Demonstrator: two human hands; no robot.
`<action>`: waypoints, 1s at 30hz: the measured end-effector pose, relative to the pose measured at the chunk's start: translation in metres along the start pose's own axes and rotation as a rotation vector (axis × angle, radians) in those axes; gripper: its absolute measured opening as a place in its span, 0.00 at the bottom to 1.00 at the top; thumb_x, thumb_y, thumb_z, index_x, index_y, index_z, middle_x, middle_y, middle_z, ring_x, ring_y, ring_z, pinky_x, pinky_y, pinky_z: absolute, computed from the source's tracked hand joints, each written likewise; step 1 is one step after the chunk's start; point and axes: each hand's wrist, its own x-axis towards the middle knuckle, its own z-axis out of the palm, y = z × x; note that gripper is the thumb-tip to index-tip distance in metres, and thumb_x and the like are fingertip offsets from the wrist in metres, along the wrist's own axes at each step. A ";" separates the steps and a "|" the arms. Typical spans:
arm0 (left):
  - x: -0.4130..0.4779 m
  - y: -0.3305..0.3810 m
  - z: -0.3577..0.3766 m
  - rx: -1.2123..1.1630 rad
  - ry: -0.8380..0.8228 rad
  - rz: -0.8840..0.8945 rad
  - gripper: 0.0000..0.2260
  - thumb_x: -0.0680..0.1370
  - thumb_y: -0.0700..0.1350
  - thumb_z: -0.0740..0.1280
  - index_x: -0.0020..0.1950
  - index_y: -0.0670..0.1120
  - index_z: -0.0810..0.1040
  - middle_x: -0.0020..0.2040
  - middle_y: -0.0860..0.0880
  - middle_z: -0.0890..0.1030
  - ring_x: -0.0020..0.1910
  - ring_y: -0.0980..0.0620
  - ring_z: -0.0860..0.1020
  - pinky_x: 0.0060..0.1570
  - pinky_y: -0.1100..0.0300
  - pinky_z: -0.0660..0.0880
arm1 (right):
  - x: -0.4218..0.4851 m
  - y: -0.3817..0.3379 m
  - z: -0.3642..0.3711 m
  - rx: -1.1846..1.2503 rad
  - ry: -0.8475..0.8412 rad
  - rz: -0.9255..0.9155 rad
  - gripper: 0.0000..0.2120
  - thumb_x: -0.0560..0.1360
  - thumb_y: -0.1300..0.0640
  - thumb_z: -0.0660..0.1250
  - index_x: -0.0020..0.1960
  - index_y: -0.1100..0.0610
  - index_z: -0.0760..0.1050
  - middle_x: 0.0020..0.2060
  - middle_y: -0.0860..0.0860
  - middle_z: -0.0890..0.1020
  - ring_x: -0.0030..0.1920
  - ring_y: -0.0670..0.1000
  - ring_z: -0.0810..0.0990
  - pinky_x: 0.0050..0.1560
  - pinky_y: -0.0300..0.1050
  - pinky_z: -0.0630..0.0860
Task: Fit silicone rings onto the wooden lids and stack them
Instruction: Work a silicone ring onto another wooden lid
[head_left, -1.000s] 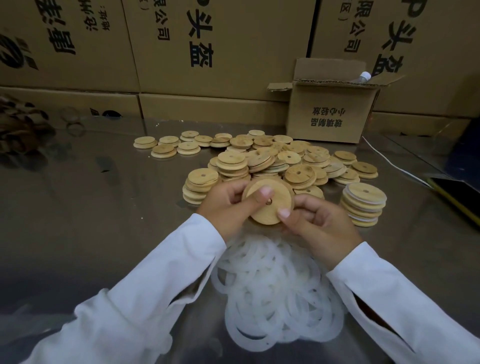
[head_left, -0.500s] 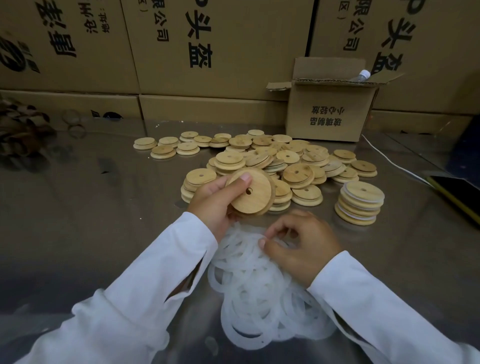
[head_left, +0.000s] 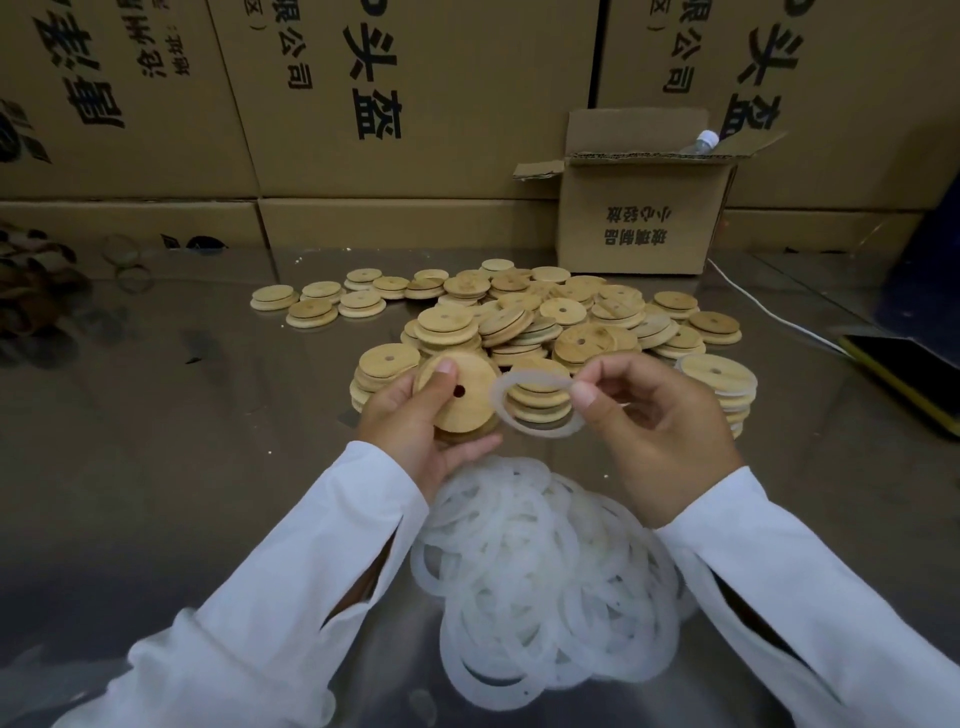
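**Head view.** The ring heap (head_left: 540, 571), a loose pile of translucent white rings on the reflective tabletop (head_left: 182, 415), serves as the landmark. Just beyond the heap and slightly left, the left hand (head_left: 415, 431) grips one wooden lid (head_left: 460, 397). The thumb presses the lid's face near its centre hole, and the fingers curl under the rim. Just beyond the heap and slightly right, the right hand (head_left: 660, 431) pinches a single silicone ring (head_left: 540, 430) between thumb and forefinger. The ring is held up on edge, close to the lid; whether the two touch cannot be told. Farther beyond the heap lie the loose lids (head_left: 545, 317), some scattered and some in low piles. Beyond the heap to the right stands a stack (head_left: 722, 379) with pale bands between its lids, probably finished pieces.

**Step in hand.** A ring and a lid are each held, but the fitting is not yet begun. The next move probably calls for bringing the ring over the lid, hooking one side on the edge and working it round until it seats evenly. The lid would then go on the stack.
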 end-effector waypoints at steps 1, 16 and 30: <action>-0.001 0.000 0.000 0.004 -0.023 -0.021 0.09 0.77 0.43 0.63 0.53 0.39 0.77 0.50 0.38 0.81 0.47 0.38 0.81 0.33 0.49 0.81 | 0.000 -0.004 0.000 0.080 -0.026 -0.013 0.07 0.71 0.64 0.68 0.38 0.53 0.76 0.30 0.43 0.78 0.34 0.40 0.74 0.38 0.31 0.71; -0.015 -0.005 0.010 0.134 -0.478 -0.230 0.20 0.67 0.52 0.64 0.54 0.45 0.78 0.49 0.42 0.83 0.44 0.45 0.83 0.36 0.52 0.81 | -0.004 -0.004 0.009 0.049 0.139 0.124 0.08 0.70 0.62 0.68 0.36 0.50 0.77 0.30 0.47 0.80 0.33 0.44 0.77 0.36 0.31 0.74; -0.019 -0.008 0.007 0.198 -0.499 -0.084 0.16 0.69 0.48 0.63 0.54 0.45 0.78 0.48 0.44 0.83 0.47 0.47 0.83 0.41 0.54 0.81 | -0.009 0.002 0.009 -0.248 0.195 -0.019 0.04 0.70 0.57 0.71 0.37 0.50 0.78 0.30 0.47 0.78 0.34 0.42 0.75 0.36 0.29 0.70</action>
